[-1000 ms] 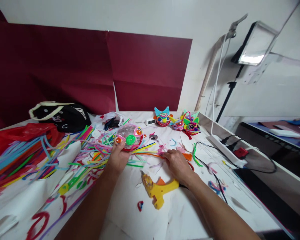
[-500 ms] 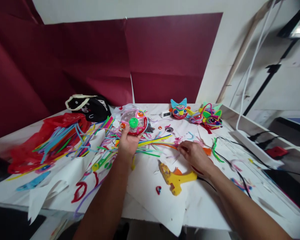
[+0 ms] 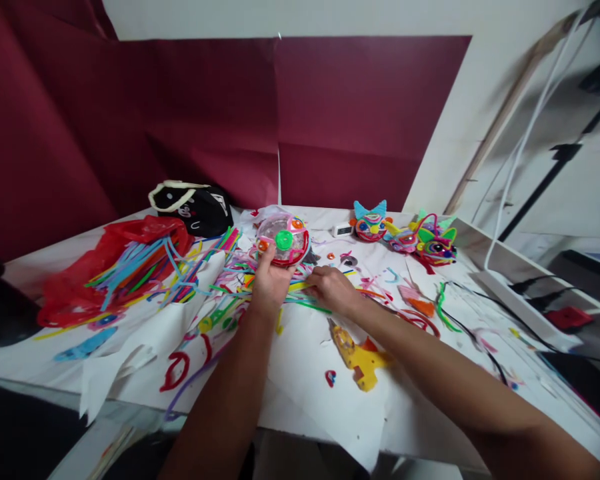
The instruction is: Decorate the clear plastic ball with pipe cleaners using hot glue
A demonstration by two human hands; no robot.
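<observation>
While low, right hand (image 3: 332,288) palm-down

On your desk (image 3: 35,363), the handbag (image 3: 195,213) stands behind the pipe cleaners (image 3: 140,263). The glue gun (image 3: 363,363) lies right of them.

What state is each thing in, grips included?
Left grip: closed on round clear piece
Round clear piece: held, partly decorated
Right grip: curled low at coloured strips; hold unclear
Coloured strips: loose, strewn
Glue gun: lying down, partly hidden
Red bag: open, strip bundle sticking out
Power strip: plugs inserted
Blue-eared figure: upright
</observation>
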